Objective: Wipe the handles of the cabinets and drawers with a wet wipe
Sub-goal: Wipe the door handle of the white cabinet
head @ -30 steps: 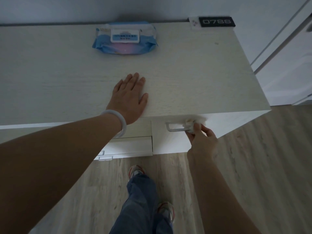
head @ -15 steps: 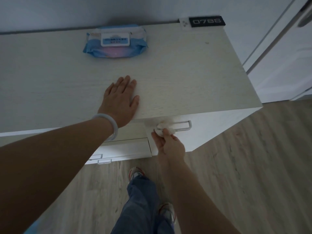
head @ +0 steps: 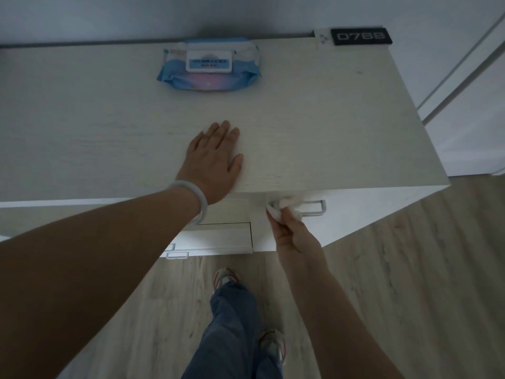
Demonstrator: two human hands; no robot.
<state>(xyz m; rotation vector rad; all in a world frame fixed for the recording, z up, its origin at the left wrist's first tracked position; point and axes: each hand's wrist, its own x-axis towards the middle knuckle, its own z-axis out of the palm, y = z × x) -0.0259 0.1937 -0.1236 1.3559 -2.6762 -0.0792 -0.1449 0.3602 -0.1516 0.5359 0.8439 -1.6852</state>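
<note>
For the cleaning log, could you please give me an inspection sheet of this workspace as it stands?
Surface: pale wood-grain cabinet top, bare apart from two items.
Job's things: white wet wipe bunched on the left end of the metal handle; its right end shows uncovered.
Clutter: blue wipes pack near the back edge, flap shut; dark plaque reading 0788 at the back right corner.
Hands: left hand flat on the top; right hand pinches the wipe.
Cables: nothing seen.
Surroundings: lower drawer handles at left, wood-look floor, grey wall.
</note>
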